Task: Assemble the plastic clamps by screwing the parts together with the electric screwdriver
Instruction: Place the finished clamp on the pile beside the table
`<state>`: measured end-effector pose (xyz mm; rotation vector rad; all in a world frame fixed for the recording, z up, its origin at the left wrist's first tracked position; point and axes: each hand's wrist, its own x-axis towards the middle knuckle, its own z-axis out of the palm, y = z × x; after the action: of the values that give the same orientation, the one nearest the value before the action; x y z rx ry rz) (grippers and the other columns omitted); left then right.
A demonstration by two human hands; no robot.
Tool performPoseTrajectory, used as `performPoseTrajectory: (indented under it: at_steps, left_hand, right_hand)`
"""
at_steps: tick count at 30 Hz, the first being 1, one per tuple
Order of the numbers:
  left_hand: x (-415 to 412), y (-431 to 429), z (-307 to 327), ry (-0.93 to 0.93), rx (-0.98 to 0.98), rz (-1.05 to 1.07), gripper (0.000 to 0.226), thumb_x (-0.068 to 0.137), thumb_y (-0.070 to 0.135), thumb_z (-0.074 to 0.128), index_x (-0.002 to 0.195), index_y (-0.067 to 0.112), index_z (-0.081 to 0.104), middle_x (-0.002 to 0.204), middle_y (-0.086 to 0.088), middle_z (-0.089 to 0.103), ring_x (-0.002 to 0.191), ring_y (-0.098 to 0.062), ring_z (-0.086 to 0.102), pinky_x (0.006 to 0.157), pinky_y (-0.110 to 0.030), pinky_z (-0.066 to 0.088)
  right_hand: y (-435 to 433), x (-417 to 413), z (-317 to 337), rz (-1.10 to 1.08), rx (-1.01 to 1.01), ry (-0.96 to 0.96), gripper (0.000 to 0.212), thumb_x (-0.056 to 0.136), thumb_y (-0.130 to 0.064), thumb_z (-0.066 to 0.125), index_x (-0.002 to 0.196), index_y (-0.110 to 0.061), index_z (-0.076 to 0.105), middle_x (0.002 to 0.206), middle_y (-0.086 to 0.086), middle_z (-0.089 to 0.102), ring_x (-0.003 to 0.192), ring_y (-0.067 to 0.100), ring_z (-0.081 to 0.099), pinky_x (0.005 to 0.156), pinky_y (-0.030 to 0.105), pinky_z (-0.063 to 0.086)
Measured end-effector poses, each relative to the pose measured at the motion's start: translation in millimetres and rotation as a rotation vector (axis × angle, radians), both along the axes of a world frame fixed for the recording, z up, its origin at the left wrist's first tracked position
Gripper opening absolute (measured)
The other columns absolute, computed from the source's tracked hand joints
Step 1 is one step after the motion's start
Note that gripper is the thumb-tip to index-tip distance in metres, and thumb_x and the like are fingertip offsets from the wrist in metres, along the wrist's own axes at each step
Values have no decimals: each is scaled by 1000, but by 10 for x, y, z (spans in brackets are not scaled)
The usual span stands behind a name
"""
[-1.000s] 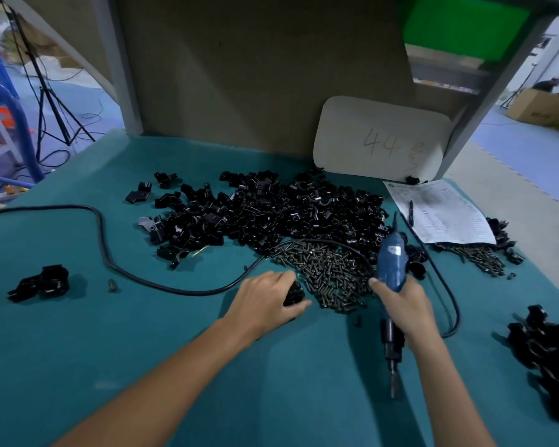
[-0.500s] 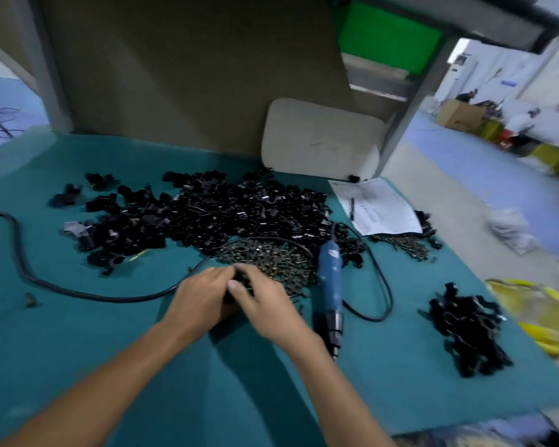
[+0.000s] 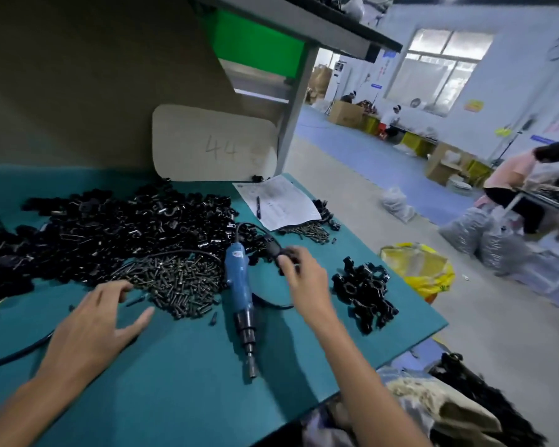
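Right of the electric screwdriver (image 3: 239, 291) laid on the desk (image 3: 175, 391), a black clamp (image 3: 291, 253) is pinched by the right grip (image 3: 304, 282); left of it, the left grip (image 3: 91, 324) is spread, released.

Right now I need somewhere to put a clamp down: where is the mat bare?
Bare mat lies near the front edge, between the left hand and the electric screwdriver, and again in front of the assembled clamps. Crowded behind: screw pile and black parts heap.
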<state>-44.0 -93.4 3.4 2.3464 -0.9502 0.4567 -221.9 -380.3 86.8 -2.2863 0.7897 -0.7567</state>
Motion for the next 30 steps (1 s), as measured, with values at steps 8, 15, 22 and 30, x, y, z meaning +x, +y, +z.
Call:
performPoseTrajectory:
  at_steps: [8, 15, 22, 30]
  left_hand:
    - [65, -77, 22, -10, -41, 120, 30, 86, 25, 73, 107, 10, 58, 99, -11, 64, 96, -35, 55, 79, -51, 49]
    - [254, 79, 121, 48, -131, 380, 29, 89, 22, 70, 114, 9, 61, 114, -15, 64, 111, -39, 51, 92, -56, 42]
    - [844, 698, 194, 211, 157, 736, 84, 83, 72, 58, 151, 27, 37, 160, -23, 19, 144, -49, 14, 108, -68, 22]
    - [955, 778, 128, 226, 255, 617, 72, 85, 67, 62, 142, 26, 49, 159, -12, 32, 143, -46, 22, 104, -67, 35]
  right_hand:
    - [-1094, -673, -94, -407, -181, 350, 33, 105, -13, 51, 137, -7, 53, 131, 17, 58, 117, 36, 56, 90, 42, 46]
    - [-851, -197, -62, -261, -226, 341, 36, 103, -20, 55, 138, -9, 58, 139, 17, 54, 127, 36, 49, 102, 45, 45]
    - [-217, 1002, 32, 248, -267, 430, 38, 101, -29, 58, 137, -17, 57, 131, 11, 58, 116, 31, 55, 94, 39, 47]
    - [69, 2164, -90, 468, -384, 609, 56, 104, -15, 45, 158, -16, 31, 163, 19, 26, 146, 43, 30, 116, 51, 33]
